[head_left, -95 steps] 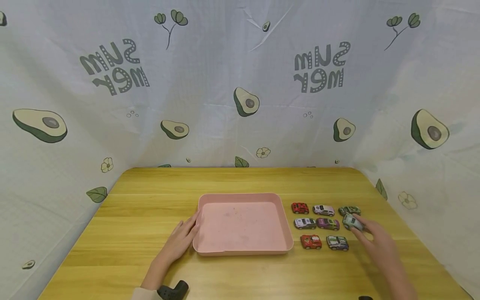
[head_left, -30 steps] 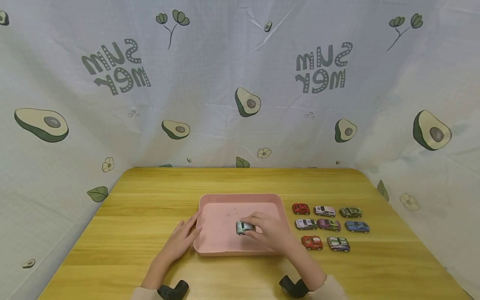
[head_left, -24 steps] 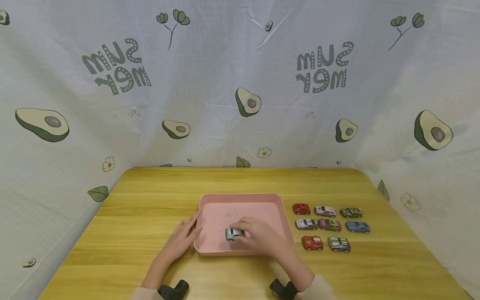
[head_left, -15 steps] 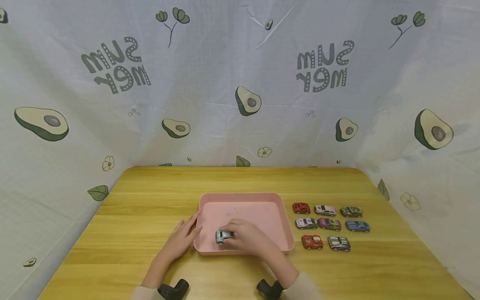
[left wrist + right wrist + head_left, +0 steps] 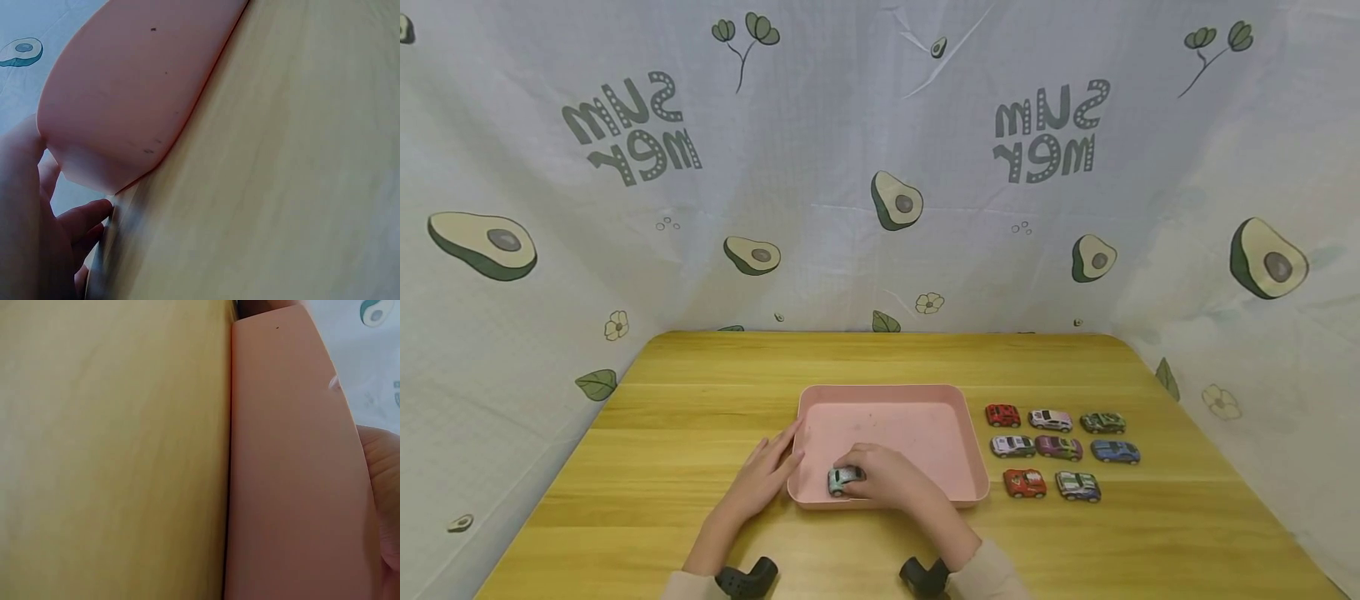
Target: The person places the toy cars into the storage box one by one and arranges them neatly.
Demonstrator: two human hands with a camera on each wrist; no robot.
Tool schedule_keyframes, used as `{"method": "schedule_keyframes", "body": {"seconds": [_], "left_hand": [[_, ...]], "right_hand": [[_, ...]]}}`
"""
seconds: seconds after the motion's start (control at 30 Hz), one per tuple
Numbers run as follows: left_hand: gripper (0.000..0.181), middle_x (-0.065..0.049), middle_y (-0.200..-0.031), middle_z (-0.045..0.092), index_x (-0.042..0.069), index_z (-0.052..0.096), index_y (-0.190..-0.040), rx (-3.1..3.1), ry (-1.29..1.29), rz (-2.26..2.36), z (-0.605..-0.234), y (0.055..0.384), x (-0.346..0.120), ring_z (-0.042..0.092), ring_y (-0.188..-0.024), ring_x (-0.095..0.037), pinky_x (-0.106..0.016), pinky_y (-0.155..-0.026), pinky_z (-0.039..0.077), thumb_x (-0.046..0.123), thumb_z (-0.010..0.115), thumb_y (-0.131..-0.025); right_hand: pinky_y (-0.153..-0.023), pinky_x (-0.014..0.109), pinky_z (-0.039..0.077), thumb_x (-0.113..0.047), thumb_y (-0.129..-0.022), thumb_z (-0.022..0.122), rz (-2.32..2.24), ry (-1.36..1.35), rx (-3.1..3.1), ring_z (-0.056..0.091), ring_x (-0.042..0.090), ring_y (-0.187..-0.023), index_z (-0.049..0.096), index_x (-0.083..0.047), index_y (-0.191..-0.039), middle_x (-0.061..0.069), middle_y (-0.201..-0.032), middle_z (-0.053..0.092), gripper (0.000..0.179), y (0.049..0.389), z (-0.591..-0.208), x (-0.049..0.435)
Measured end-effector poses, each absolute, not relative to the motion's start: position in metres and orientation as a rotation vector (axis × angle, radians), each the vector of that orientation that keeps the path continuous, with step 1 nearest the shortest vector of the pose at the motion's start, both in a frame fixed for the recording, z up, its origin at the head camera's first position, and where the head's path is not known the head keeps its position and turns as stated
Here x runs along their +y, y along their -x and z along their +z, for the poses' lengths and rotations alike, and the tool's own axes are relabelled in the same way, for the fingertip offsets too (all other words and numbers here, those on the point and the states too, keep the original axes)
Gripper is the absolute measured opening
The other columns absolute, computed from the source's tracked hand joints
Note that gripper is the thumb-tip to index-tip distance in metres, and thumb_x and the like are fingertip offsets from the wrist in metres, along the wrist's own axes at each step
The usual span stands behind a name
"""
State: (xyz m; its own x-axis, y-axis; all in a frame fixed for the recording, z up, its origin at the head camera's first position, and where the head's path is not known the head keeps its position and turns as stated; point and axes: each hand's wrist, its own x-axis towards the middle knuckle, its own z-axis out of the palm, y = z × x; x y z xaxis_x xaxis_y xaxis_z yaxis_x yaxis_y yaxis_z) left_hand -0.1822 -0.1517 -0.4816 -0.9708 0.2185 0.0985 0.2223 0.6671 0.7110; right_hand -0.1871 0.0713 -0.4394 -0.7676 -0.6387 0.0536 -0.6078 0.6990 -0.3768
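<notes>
A shallow pink tray (image 5: 910, 390) lies on the wooden table. In its near left corner, my right hand (image 5: 887, 475) pinches a pale mint toy car (image 5: 841, 480) between thumb and fingers, low over the tray floor. My left hand (image 5: 762, 475) rests against the tray's left side, fingers extended and touching the rim. The left wrist view has the left fingers (image 5: 84, 220) beside the corner of the pink tray (image 5: 125, 81). From the right wrist, the tray's outer wall (image 5: 294, 456) hides the toy car and most of the right hand (image 5: 384, 481).
Right of the tray stand several toy cars in loose rows, among them a red one (image 5: 1003, 416), a purple one (image 5: 1058, 447), a blue one (image 5: 1116, 452) and a green camouflage one (image 5: 1102, 422). A printed cloth (image 5: 820, 167) hangs behind the table (image 5: 700, 400).
My right hand has carried the mint toy car from the group at right into the tray, then left and nearer to its near left corner. The left hand stays at the rim.
</notes>
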Motion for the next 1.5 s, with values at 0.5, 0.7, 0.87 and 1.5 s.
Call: {"method": "schedule_keyframes", "body": {"seconds": [0.5, 0.7, 0.87, 1.5], "left_hand": [[0.053, -0.01, -0.144, 0.037, 0.026, 0.028, -0.144, -2.857, 0.376, -1.24, -0.483, 0.182, -0.152, 0.033, -0.134, -0.029, -0.05, -0.115, 0.009, 0.04, 0.043, -0.094], [0.053, -0.01, -0.144, 0.038, 0.026, 0.029, -0.143, -2.84, 0.375, -1.233, -0.484, 0.182, -0.151, 0.035, -0.133, -0.03, -0.05, -0.115, 0.01, 0.039, 0.043, -0.094], [0.053, -0.01, -0.144, 0.038, 0.026, 0.029, -0.143, -2.837, 0.371, -1.235, -0.484, 0.181, -0.151, 0.035, -0.133, -0.031, -0.051, -0.114, 0.01, 0.04, 0.043, -0.094], [0.053, -0.01, -0.144, 0.037, 0.026, 0.028, -0.144, -2.848, 0.385, -1.235, -0.484, 0.183, -0.152, 0.034, -0.134, -0.029, -0.05, -0.115, 0.009, 0.04, 0.043, -0.094]], "right_hand": [[-0.073, 0.018, 0.048, -0.026, -0.077, 0.072, -0.522, 1.029, 2.831, 0.053, -0.001, -0.082, 0.065, -0.017, -0.105, -0.009, -0.097, 0.062, 0.03, 0.187, -0.439, 0.071], [-0.077, 0.021, 0.05, -0.03, -0.079, 0.069, -0.475, 0.984, 2.817, 0.057, 0.003, -0.091, 0.063, -0.019, -0.11, -0.008, -0.106, 0.063, 0.034, 0.185, -0.433, 0.073], [-0.083, 0.026, 0.051, -0.031, -0.081, 0.067, -0.475, 0.99, 2.824, 0.058, 0.008, -0.103, 0.063, -0.018, -0.112, -0.006, -0.111, 0.063, 0.033, 0.182, -0.426, 0.076], [-0.098, 0.039, 0.045, -0.033, -0.083, 0.064, -0.607, 1.08, 3.146, 0.055, 0.02, -0.115, 0.056, -0.014, -0.124, 0.002, -0.125, 0.059, 0.046, 0.174, -0.423, 0.104]]}}
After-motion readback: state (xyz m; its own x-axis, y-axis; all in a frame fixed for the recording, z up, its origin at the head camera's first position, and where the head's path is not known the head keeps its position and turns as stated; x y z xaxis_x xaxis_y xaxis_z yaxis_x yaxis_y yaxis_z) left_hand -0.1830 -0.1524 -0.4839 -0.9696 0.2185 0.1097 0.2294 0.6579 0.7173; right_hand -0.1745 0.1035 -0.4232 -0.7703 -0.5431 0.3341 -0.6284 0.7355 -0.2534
